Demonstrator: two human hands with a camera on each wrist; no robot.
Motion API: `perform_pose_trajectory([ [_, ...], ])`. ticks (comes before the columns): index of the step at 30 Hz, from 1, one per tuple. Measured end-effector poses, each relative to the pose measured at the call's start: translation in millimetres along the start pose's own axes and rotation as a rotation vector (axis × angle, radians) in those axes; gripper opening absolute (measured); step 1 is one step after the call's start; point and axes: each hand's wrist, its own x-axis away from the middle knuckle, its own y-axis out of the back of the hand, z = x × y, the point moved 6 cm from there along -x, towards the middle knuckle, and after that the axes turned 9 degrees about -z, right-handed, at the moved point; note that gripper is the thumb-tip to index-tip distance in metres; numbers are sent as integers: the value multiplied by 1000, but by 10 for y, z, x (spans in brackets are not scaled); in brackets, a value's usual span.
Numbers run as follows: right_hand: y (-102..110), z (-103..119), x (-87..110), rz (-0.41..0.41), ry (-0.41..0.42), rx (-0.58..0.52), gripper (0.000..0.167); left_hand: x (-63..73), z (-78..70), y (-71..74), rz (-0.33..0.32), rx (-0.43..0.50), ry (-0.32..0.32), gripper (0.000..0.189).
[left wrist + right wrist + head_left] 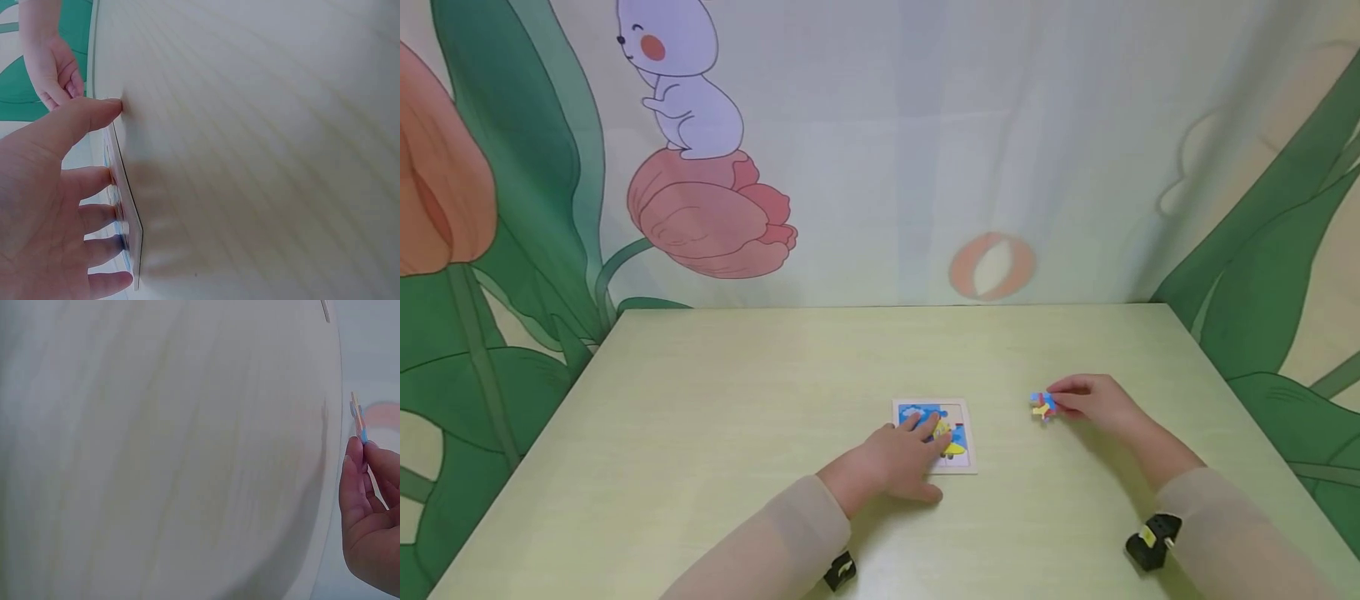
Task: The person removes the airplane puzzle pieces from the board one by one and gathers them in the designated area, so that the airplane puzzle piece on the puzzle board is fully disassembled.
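Note:
A small square jigsaw puzzle point(957, 458) in a pale frame lies on the table, with a blue and yellow picture and bare spots at its upper right. My left hand point(901, 460) rests over its left part, fingers spread; in the left wrist view the fingertips point(100, 217) touch the puzzle's face and the thumb reaches past its edge. To the right of the frame, my right hand point(1093, 402) pinches a jigsaw piece point(1042, 406) coloured blue, red and yellow between thumb and fingers. The right wrist view shows that piece point(358, 419) edge-on, held above the table.
The light wooden table point(737, 375) reaches back to a curtain point(865, 167) printed with flowers and a white animal. Black wrist cameras are strapped near both sleeves, one point(1153, 542) on the right and one point(840, 571) on the left.

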Motion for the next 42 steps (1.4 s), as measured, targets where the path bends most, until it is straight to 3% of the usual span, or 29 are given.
perform_pose_trajectory([
  [12,306,-68,65,-42,17,37,36,8,14,24,-9,-2,4,78],
  [42,670,-472,69,-110,-20,194,34,12,0,1,-24,-10,0,77],
])
